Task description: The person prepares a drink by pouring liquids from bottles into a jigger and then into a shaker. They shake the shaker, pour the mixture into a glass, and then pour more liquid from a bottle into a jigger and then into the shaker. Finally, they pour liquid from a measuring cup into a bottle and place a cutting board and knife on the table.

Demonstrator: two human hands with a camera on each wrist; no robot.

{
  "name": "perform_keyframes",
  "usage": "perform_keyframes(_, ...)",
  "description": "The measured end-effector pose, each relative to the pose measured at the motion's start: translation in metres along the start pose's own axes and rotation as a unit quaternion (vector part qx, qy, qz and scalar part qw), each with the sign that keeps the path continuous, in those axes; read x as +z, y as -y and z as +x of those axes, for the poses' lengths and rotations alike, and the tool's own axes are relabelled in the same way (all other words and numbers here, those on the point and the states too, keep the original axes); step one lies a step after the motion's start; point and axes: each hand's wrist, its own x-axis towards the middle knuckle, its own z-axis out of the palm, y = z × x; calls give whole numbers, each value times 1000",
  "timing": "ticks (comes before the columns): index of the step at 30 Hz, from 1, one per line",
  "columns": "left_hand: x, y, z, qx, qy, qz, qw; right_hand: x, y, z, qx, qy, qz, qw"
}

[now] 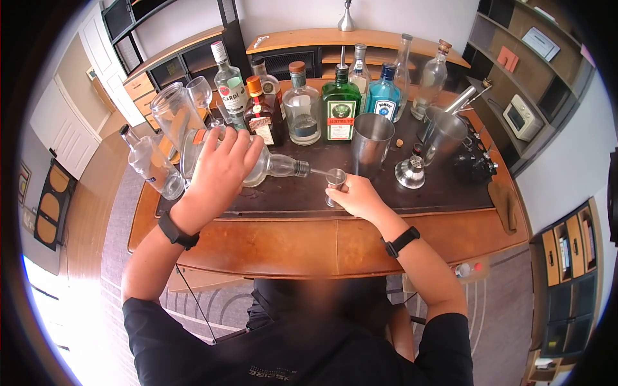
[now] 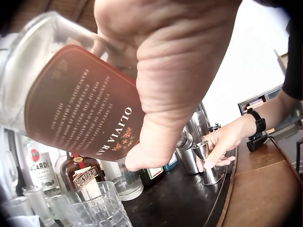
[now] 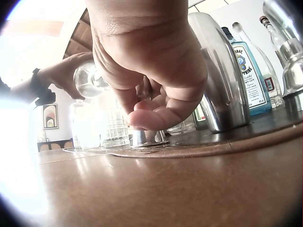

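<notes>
My left hand [image 1: 222, 164] grips a clear glass bottle [image 1: 281, 165], tipped nearly level with its neck to the right. Its dark reddish label [image 2: 80, 104] faces the left wrist camera. A thin metal pour spout [image 1: 318, 172] on the bottle ends right at the mouth of a small silver jigger [image 1: 335, 177]. My right hand [image 1: 358, 195] pinches this double-ended jigger by its middle, keeping it upright at the table's near side. In the right wrist view, my fingers hide most of the jigger, and its lower cup [image 3: 146, 138] shows beneath them.
Several bottles stand behind my hands, among them a green Jägermeister bottle [image 1: 340, 106] and a blue Bombay bottle [image 1: 383, 95]. A metal shaker tin [image 1: 372, 143] is just beyond the jigger. A strainer top [image 1: 410, 172] lies farther right. A cut-glass tumbler [image 2: 97, 205] sits under the tipped bottle.
</notes>
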Motion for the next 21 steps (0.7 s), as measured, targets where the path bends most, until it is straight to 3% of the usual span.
perform_keyframes(12, 12, -1, -4, -11, -27, -31, 999, 2, -9, 3, -3, -1, 7, 1000)
perform_keyframes(18, 29, -6, -13, -48, -46, -101, 993, 3, -13, 4, -13, -7, 2, 1000)
perform_keyframes(21, 36, -12, -19, -75, -18, -163, 984, -1, 2, -2, 2, -7, -14, 1000)
